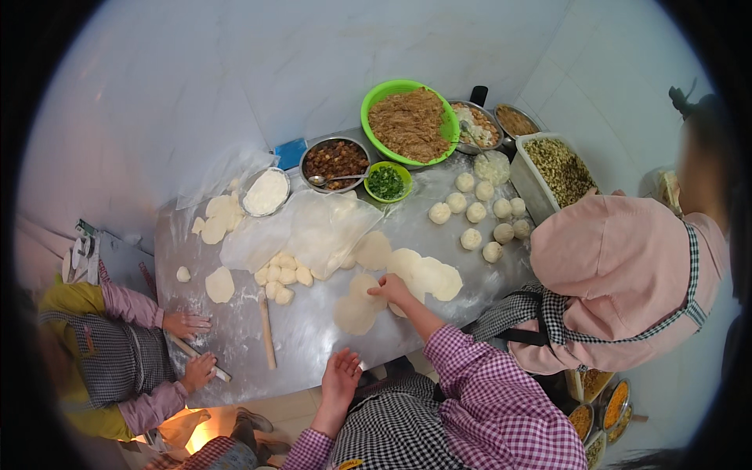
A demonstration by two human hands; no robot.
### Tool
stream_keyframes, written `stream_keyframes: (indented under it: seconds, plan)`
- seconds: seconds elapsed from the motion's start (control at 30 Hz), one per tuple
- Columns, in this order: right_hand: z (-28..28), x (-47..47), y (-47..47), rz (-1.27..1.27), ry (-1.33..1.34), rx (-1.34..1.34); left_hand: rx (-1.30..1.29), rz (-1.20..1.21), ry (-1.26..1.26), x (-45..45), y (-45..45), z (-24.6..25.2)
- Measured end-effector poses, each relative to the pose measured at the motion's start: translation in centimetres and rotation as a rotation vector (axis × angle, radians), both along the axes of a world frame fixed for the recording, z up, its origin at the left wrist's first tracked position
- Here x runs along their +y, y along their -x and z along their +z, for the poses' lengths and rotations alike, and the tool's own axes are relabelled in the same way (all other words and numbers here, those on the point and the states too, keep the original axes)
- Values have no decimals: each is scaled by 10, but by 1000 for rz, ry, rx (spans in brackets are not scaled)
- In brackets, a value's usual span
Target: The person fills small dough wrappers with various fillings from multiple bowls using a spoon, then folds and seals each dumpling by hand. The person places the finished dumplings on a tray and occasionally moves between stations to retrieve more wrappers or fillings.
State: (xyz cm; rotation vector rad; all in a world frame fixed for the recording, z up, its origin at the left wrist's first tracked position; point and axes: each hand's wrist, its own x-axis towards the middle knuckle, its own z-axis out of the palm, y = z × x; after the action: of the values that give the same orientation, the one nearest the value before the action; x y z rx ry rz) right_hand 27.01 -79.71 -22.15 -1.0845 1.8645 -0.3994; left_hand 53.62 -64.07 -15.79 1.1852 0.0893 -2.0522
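My right hand [392, 291] pinches at the edge of a thin round dough wrapper [365, 289] lying on the steel table. Another flat wrapper [354, 316] touches it on the near side, and overlapping wrappers [426, 276] lie to the right. My left hand [342, 370] hangs at the table's near edge, palm turned up, fingers loosely curled and apart, holding nothing. A rolling pin [267, 332] rests to the left, below a heap of small dough pieces [284, 275]. A clear plastic sheet [305, 229] covers part of the dough.
A co-worker at left has both hands by a rolling pin [200, 358]; another co-worker stands close at right. Along the back are a green basin of filling [408, 123], a bowl of chopped greens [388, 181] and a flour bowl [265, 192]. Round filled buns [474, 212] sit at right.
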Motion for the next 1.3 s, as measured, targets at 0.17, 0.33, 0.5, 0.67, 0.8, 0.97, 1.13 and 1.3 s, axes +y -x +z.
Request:
stream_keyframes:
  seconds: [0.17,0.33,0.5,0.67,0.8,0.97,1.13,1.3]
  plan:
    - [49,23,-19,88,242,-210,-108,-67,-83,-19,12,-28]
    - [97,47,-5,116,150,-677,185,-69,40,-48,43,-3]
    - [69,24,88,-69,367,-152,500,-78,101,-66,81,37]
    - [36,20,158,-34,132,199,478,-76,-24,-57,98,25]
    - [45,23,156,270,-21,206,453,-48,-112,-47,107,10]
    - [65,0,143,302,195,-56,322,-137,-7,-44,113,9]
    - [38,-21,109,66,424,44,294,-121,24,-46,111,9]
    - [9,-28,104,-19,92,164,363,-33,-29,-45,103,-2]
